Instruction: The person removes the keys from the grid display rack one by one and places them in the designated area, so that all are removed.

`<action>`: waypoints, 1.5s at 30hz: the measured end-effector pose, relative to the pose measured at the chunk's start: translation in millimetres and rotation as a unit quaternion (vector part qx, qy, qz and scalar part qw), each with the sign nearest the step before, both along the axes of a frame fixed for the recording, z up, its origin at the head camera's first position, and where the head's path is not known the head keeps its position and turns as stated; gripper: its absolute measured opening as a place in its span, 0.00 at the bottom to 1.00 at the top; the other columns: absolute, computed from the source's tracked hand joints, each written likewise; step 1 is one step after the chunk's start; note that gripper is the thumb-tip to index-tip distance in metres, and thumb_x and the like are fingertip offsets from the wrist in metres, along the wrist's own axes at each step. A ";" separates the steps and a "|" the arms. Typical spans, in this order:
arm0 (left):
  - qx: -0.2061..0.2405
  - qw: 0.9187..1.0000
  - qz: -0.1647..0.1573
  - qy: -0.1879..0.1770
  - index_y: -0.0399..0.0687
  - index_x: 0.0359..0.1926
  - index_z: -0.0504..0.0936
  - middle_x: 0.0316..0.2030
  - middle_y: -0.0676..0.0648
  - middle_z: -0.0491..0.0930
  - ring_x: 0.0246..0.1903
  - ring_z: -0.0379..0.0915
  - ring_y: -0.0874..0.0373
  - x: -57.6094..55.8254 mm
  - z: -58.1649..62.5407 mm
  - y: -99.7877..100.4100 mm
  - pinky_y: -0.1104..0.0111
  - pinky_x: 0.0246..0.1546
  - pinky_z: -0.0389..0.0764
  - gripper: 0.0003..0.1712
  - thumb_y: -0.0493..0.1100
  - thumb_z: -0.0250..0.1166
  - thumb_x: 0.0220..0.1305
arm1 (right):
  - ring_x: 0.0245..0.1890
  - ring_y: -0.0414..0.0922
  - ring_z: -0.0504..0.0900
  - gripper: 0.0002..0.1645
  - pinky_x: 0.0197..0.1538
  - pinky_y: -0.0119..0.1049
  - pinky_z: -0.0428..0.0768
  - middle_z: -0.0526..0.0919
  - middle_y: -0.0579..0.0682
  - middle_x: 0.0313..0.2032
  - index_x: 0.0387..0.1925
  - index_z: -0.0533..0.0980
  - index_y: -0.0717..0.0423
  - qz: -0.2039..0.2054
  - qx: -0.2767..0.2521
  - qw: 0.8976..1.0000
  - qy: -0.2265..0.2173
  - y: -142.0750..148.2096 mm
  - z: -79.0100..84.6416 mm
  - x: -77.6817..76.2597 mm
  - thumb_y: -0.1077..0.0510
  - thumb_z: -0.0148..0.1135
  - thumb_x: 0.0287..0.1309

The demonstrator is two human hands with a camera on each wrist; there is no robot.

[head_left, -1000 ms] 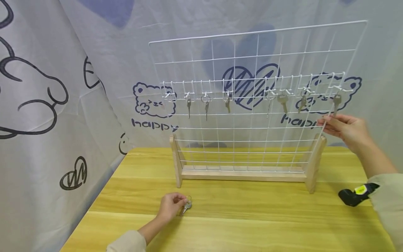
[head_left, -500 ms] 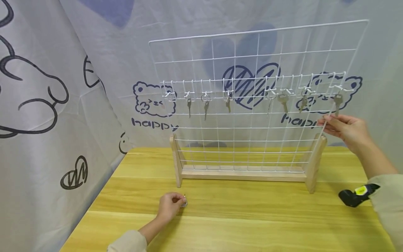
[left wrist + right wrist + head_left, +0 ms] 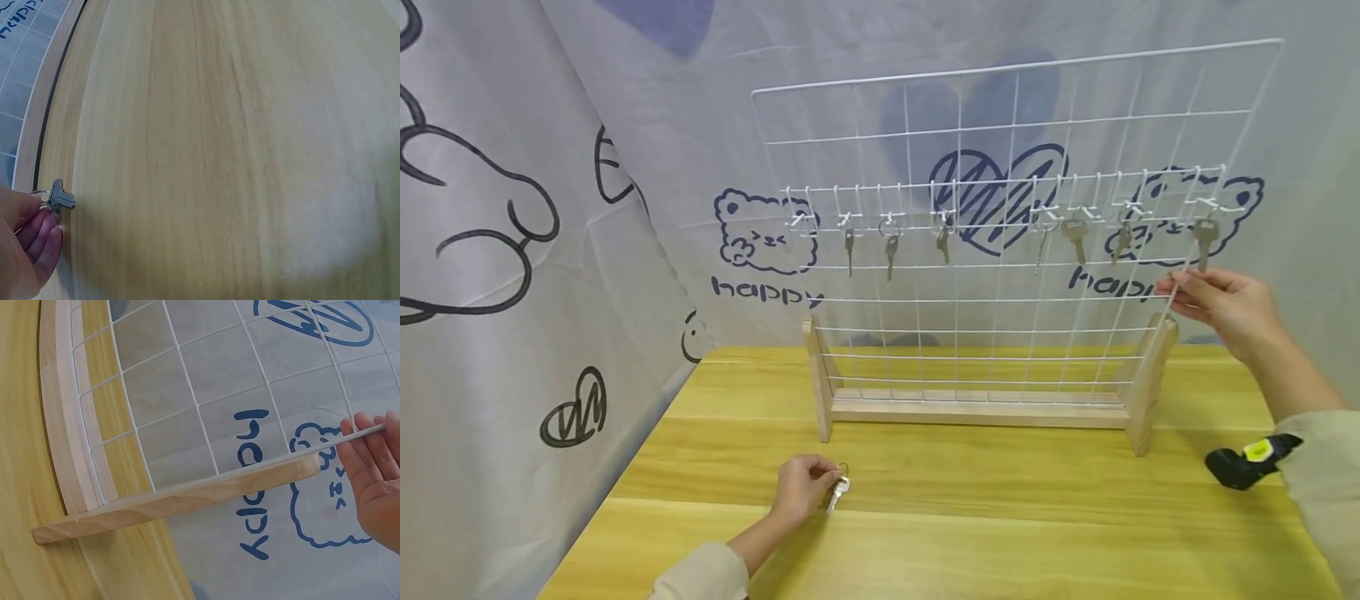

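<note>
My left hand point(image 3: 801, 490) pinches a key ring with a silver key point(image 3: 838, 493) on it, low over the front left part of the table. In the left wrist view, thumb and fingertips hold the ring while the key point(image 3: 61, 197) sticks out past them. Behind stands a white wire grid point(image 3: 956, 298) in a wooden stand point(image 3: 977, 413). My right hand point(image 3: 1232, 310) holds the grid's right side wire between thumb and fingers, seen also in the right wrist view. Just above it hangs a key point(image 3: 1206, 234) on the rightmost hook.
Several keys, one a silver key point(image 3: 891, 250), hang from white hooks along the grid's middle. The far left hook point(image 3: 800, 221) bears no key. A black object with a yellow label point(image 3: 1247, 462) shows by the right sleeve. Patterned cloth point(image 3: 647, 250) stands behind and left of the table point(image 3: 970, 533).
The key in my left hand has turned about: edge-on and mostly hidden half a second ago, its flat side shows now. My right hand keeps its hold on the grid.
</note>
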State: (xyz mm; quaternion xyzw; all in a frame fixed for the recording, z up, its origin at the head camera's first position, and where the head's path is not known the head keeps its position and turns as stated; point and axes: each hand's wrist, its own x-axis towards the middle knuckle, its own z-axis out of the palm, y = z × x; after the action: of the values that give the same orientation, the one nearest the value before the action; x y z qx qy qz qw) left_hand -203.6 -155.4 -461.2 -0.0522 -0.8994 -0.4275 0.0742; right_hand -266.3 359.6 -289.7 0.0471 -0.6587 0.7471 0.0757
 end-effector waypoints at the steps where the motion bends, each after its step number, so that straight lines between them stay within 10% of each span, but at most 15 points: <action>1: 0.000 1.000 -0.002 -0.002 0.32 0.24 0.82 0.22 0.40 0.83 0.22 0.76 0.60 -0.3 0.1 -0.2 0.79 0.20 0.77 0.03 0.29 0.66 0.52 | 0.32 0.33 0.85 0.06 0.36 0.23 0.83 0.87 0.40 0.30 0.33 0.81 0.51 -0.001 0.000 1.000 0.000 0.0 0.0 0.0 0.55 0.63 0.55; 13: -0.001 0.999 0.003 -0.045 0.32 0.23 0.82 0.20 0.41 0.82 0.17 0.73 0.62 -0.6 6.3 -1.8 0.80 0.14 0.72 0.04 0.28 0.63 0.53 | 0.32 0.33 0.85 0.05 0.36 0.23 0.83 0.87 0.39 0.29 0.32 0.81 0.50 -0.003 0.014 1.000 0.000 0.0 0.0 -0.5 0.54 0.63 0.55; 35: 0.008 0.999 -0.023 -0.021 0.30 0.27 0.81 0.25 0.41 0.83 0.24 0.75 0.59 -14.3 1.5 -5.4 0.78 0.22 0.77 0.02 0.28 0.66 0.51 | 0.32 0.33 0.85 0.06 0.36 0.23 0.83 0.87 0.39 0.29 0.32 0.81 0.50 -0.009 0.015 1.000 -0.005 -0.3 0.4 -1.9 0.54 0.63 0.54; 45: 0.042 0.999 -0.010 0.008 0.33 0.31 0.81 0.29 0.40 0.83 0.28 0.77 0.57 -35.5 36.0 -4.1 0.75 0.29 0.81 0.03 0.30 0.64 0.55 | 0.31 0.33 0.85 0.05 0.36 0.23 0.83 0.87 0.39 0.29 0.32 0.81 0.49 -0.005 0.011 1.000 -0.004 -1.0 1.1 -1.0 0.54 0.63 0.54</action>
State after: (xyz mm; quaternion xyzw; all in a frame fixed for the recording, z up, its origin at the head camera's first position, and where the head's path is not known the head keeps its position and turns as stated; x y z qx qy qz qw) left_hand -239.1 -159.5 -425.2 -0.0615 -0.8797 -0.4649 0.0787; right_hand -267.3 358.5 -288.6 0.0414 -0.6673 0.7397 0.0763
